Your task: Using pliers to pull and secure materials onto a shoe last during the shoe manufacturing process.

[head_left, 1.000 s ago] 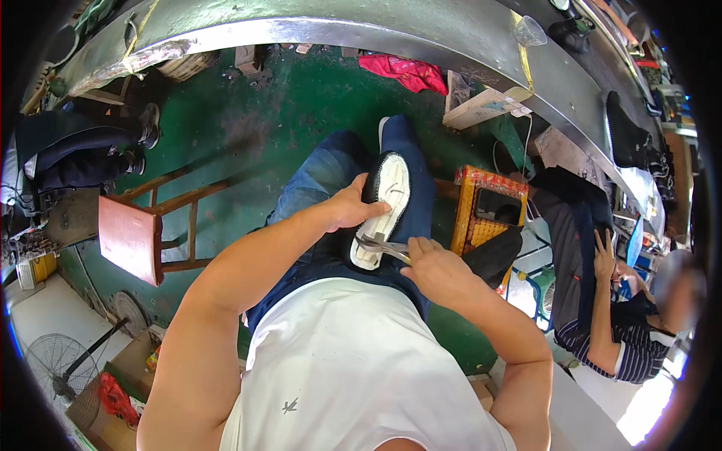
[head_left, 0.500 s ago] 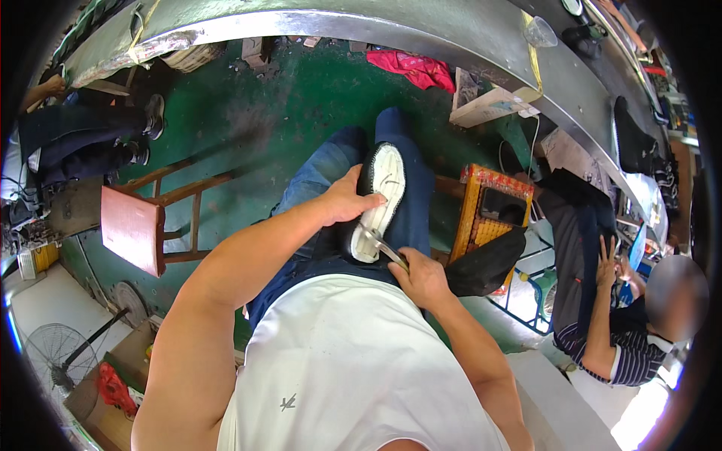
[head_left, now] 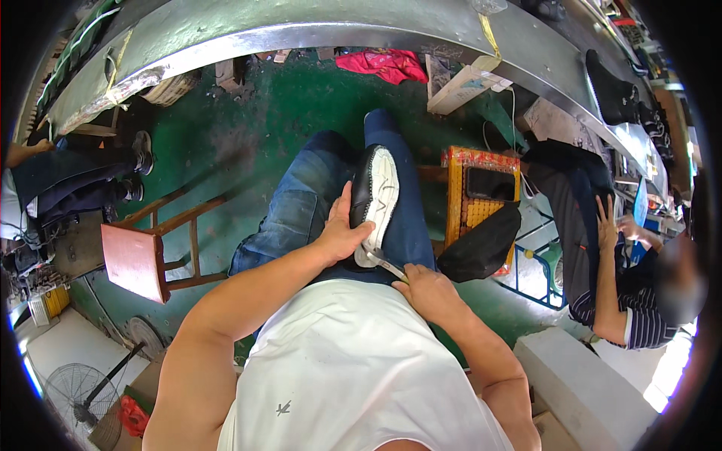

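**Working the heel edge of the shoe w/ a metal tool**

Holding a black shoe (head_left: 374, 201) sole-up along the right thigh, toe pointing away from the body, white outsole facing the camera. Left hand (head_left: 340, 234) is closed around the shoe's left side, thumb up along the upper, fingers wrapped under near the heel. Right hand (head_left: 427, 289) is shut on a thin metal tool (head_left: 385, 263), its tip touching the heel end of the sole, right where outsole meets upper.

How to do this bit well, as I judge it:
- Keep the left hand's grip firm & low on the heel so the shoe can't roll on the jeans (head_left: 301, 203); the thigh is the only support, no surface under it.
- Tool angle looks shallow, nearly flat to the sole edge. Prob. best kept that way, so the tip follows the seam rather than digging into the upper.
- Left-hand fingertips sit close to the tool tip. Push away from them, short strokes, not long ones.
- Rotate the shoe w/ the left hand instead of re-angling the right wrist.

Can't tell what kind of tip the tool has, too small.

Around: a wooden chair w/ red seat (head_left: 139, 259) stands to the left on the green floor (head_left: 248, 128), an orange crate (head_left: 477, 195) w/ a black bag (head_left: 481, 248) just to the right of the knee. Another person (head_left: 602, 248) sits further right, own hands busy, well apart. A long metal conveyor edge (head_left: 301, 30) curves across the top.
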`<action>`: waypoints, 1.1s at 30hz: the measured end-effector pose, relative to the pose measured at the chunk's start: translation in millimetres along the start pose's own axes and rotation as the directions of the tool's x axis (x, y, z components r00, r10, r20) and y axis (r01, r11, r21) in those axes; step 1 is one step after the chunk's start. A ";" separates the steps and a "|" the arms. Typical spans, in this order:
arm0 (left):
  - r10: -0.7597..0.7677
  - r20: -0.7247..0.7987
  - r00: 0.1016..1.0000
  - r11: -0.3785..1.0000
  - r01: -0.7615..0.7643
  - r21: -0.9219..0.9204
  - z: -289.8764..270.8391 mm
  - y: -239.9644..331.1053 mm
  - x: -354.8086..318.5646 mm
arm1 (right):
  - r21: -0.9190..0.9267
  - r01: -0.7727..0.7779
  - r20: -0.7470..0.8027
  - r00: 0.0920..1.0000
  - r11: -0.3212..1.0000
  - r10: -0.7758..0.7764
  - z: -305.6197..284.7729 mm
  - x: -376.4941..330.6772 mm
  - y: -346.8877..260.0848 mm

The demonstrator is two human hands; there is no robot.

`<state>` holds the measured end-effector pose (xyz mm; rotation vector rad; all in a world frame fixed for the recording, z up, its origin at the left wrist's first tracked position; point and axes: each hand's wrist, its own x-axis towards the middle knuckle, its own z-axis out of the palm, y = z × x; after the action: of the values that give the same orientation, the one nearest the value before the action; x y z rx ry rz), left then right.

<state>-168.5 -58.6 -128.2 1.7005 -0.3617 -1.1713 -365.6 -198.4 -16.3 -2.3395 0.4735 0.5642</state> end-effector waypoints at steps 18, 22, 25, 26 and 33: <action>0.010 0.067 0.998 0.972 -0.026 0.234 -9.5 -9.0 -15.2 | 0.487 -0.087 0.041 0.996 0.869 0.077 -28.1 34.8 -4.6; -0.012 0.126 0.992 0.996 0.001 0.094 -18.8 -19.5 -13.6 | 0.049 0.040 -0.025 0.999 0.998 -0.039 -10.4 54.3 0.0; -0.020 0.162 0.987 1.000 0.018 0.011 -25.5 -21.3 -9.0 | 0.222 0.087 -0.152 0.987 0.971 -0.054 -29.5 61.0 -10.2; -0.006 0.163 0.987 1.000 0.001 0.030 -24.0 -20.0 -9.9 | 0.236 0.136 -0.228 0.970 0.962 -0.081 -25.8 68.4 -8.6; -0.096 0.089 0.991 0.964 0.070 0.256 -31.2 48.2 6.0 | 0.775 -0.083 -0.050 0.980 0.626 0.192 0.3 85.6 48.9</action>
<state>-126.5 -67.4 -89.5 1.8949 -0.5246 -1.3207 -316.9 -248.1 -86.1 -1.5030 0.7834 0.1946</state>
